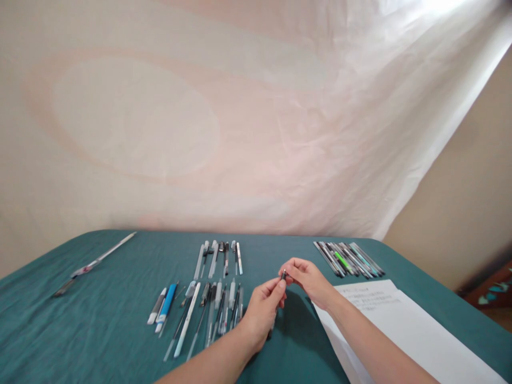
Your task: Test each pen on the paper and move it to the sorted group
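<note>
My left hand point(262, 309) is closed around a pen point(284, 275), whose dark, narrow end sticks up past my thumb. Most of its barrel is hidden in the palm, and a dark part shows below the hand. The fingers of my right hand point(307, 278) are pinched at that upper end; whether they hold a separate small part cannot be made out. Left of my hands lies a near row of pen parts, with a white pen point(187, 320), a blue pen point(167, 308) and several clear barrels, caps and refills.
Farther back lies another row of taken-apart pens point(214, 260). At the back right is a group of pens point(348, 259), one bright green. White paper sheets point(416, 325) with writing lie under my right forearm. A long wrapped item point(100, 260) rests at the far left of the green cloth point(100, 336).
</note>
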`<move>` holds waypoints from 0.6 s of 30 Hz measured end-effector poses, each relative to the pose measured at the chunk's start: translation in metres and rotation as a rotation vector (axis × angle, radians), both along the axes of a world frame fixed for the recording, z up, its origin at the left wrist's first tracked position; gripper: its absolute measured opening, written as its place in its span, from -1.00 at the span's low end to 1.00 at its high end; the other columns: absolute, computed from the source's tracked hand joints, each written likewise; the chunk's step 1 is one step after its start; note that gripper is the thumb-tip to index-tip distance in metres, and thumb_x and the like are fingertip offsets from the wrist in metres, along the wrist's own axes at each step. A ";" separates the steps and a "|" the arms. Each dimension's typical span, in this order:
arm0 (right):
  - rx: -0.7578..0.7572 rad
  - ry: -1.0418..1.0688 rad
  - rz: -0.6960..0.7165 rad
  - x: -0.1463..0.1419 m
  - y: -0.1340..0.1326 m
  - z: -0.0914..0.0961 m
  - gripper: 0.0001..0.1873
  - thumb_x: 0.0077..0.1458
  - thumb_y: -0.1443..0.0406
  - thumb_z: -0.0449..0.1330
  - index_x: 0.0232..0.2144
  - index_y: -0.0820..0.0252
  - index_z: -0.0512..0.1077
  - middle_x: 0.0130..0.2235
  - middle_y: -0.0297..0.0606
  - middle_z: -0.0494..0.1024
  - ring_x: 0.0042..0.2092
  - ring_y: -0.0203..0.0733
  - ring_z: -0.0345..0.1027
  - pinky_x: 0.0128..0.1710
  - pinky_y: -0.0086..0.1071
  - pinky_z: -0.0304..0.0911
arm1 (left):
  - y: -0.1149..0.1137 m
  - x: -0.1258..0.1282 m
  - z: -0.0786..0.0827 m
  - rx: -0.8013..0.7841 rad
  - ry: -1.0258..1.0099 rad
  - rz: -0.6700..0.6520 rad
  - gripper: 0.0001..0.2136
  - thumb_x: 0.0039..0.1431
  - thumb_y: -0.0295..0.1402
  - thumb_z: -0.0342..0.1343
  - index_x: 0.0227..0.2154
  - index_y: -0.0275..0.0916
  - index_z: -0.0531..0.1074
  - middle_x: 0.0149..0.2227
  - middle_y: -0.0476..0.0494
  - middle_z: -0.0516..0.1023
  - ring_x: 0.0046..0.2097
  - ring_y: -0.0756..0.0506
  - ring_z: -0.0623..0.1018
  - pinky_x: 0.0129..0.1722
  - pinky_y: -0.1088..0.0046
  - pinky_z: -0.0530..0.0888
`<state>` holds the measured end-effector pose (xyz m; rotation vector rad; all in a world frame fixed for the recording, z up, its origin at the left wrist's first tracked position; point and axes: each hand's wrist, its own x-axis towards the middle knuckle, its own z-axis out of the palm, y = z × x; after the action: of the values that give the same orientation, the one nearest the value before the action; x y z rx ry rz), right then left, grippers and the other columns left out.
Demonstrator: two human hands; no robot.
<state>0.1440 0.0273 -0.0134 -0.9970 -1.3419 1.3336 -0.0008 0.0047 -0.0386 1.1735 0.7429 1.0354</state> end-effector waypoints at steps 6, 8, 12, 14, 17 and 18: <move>-0.014 -0.031 0.038 0.001 0.000 0.000 -0.68 -0.05 0.11 0.20 -0.35 0.25 0.51 -0.29 -0.18 0.51 -0.34 -0.26 0.32 -0.29 -0.34 0.22 | 0.001 0.002 -0.001 -0.034 -0.018 0.020 -0.59 0.01 0.01 -0.01 -0.63 -0.29 0.28 -0.62 0.02 0.21 -0.54 0.06 0.21 -0.52 0.56 0.17; 0.020 -0.058 0.019 0.000 0.000 0.003 -0.71 -0.04 0.13 0.20 -0.39 0.26 0.51 -0.35 -0.21 0.51 -0.35 -0.27 0.32 -0.31 -0.37 0.22 | 0.001 0.002 -0.002 -0.045 -0.016 0.010 -0.59 0.00 0.02 0.00 -0.61 -0.30 0.30 -0.62 0.01 0.23 -0.54 0.06 0.22 -0.53 0.56 0.16; 0.041 -0.083 -0.012 -0.003 -0.004 0.009 -0.70 -0.07 0.12 0.22 -0.44 0.27 0.51 -0.43 -0.24 0.50 -0.40 -0.28 0.30 -0.37 -0.41 0.22 | 0.000 0.000 -0.002 -0.018 -0.061 -0.026 -0.62 -0.01 -0.03 0.05 -0.50 -0.33 0.39 -0.55 -0.02 0.30 -0.49 0.05 0.28 -0.47 0.56 0.21; 0.038 -0.100 -0.038 -0.004 -0.006 0.011 -0.69 -0.08 0.11 0.22 -0.45 0.27 0.52 -0.43 -0.25 0.51 -0.41 -0.29 0.29 -0.38 -0.41 0.22 | 0.000 0.000 -0.003 -0.010 -0.070 -0.039 -0.63 0.00 -0.05 0.06 -0.46 -0.34 0.41 -0.53 -0.04 0.32 -0.47 0.04 0.30 -0.45 0.55 0.23; 0.034 -0.114 -0.068 -0.005 -0.007 0.012 -0.69 -0.09 0.11 0.22 -0.46 0.27 0.51 -0.42 -0.25 0.51 -0.42 -0.29 0.29 -0.37 -0.40 0.21 | 0.001 -0.001 -0.006 -0.015 -0.079 -0.050 -0.64 0.02 -0.09 0.06 -0.40 -0.36 0.43 -0.51 -0.05 0.34 -0.45 0.03 0.32 -0.42 0.54 0.24; 0.033 -0.117 -0.074 -0.006 -0.007 0.012 -0.70 -0.08 0.11 0.22 -0.46 0.27 0.51 -0.43 -0.25 0.51 -0.42 -0.30 0.29 -0.37 -0.40 0.21 | 0.001 0.000 -0.007 -0.019 -0.085 -0.052 -0.65 0.03 -0.10 0.06 -0.38 -0.36 0.44 -0.51 -0.06 0.35 -0.45 0.03 0.32 -0.41 0.53 0.25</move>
<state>0.1382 0.0206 -0.0014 -1.1062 -1.3960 1.2094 -0.0012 0.0060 -0.0454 1.1206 0.6509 1.0263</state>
